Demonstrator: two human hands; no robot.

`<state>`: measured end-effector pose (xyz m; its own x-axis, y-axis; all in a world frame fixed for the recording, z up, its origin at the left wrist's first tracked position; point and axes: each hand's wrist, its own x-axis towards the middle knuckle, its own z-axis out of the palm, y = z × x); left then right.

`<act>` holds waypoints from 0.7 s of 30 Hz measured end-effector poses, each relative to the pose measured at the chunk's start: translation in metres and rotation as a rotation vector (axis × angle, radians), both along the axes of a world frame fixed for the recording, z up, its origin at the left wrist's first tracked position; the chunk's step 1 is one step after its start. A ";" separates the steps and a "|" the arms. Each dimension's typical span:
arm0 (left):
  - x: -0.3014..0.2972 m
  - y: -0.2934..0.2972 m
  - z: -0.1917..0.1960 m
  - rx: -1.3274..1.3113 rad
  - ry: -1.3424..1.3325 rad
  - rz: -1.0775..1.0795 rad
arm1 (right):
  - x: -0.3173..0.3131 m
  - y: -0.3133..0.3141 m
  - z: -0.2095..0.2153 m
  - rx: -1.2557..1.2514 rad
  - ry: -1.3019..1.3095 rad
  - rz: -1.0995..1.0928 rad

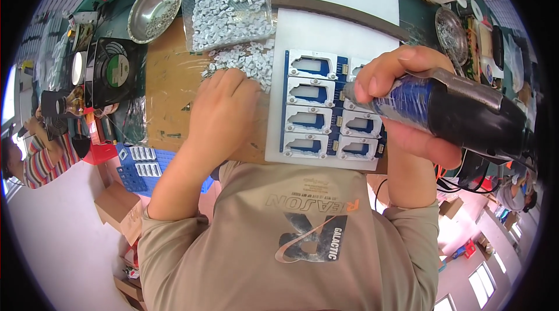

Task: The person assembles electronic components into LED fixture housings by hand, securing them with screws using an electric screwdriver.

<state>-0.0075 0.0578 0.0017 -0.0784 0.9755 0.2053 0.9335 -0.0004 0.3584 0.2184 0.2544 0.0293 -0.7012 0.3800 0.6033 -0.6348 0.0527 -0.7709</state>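
Note:
My right hand is wrapped round an electric screwdriver, black with a blue section and a metal lever on its side. The screwdriver points left over a blue panel carrying two columns of white rectangular frames. My hand and the tool cover the panel's upper right part and the tool's tip. Curled fingers of my left hand reach into a loose pile of small white pieces. Its fingertips are hidden, so what they hold does not show. The panel lies on a white board.
Behind the pile, a clear tray holds many more white pieces. A metal bowl of small parts and a black fan stand left. Across the white board's far part runs a dark bar. Another metal bowl sits right.

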 end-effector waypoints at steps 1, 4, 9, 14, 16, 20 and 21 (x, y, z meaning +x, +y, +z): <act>-0.001 -0.002 -0.003 0.052 0.000 -0.009 | -0.001 0.001 -0.001 0.000 0.000 -0.003; -0.002 -0.007 -0.004 0.091 0.017 -0.011 | -0.004 0.007 -0.007 0.000 0.080 0.045; -0.004 -0.009 -0.005 0.110 0.069 -0.031 | -0.004 0.008 -0.003 0.018 0.049 0.033; -0.005 -0.008 -0.005 0.102 0.076 -0.027 | -0.005 0.006 -0.005 0.021 0.049 0.008; -0.005 -0.008 -0.004 0.103 0.055 -0.039 | -0.006 0.005 -0.005 0.015 0.053 0.002; -0.003 -0.008 -0.003 0.055 -0.017 -0.100 | -0.004 0.005 -0.004 0.021 0.055 -0.018; -0.002 -0.008 -0.004 0.055 -0.016 -0.098 | -0.005 0.005 -0.004 0.018 0.062 -0.012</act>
<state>-0.0098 0.0500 -0.0019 0.0135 0.9661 0.2580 0.9223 -0.1117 0.3699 0.2137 0.2590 0.0249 -0.6580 0.3766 0.6521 -0.6803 0.0741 -0.7292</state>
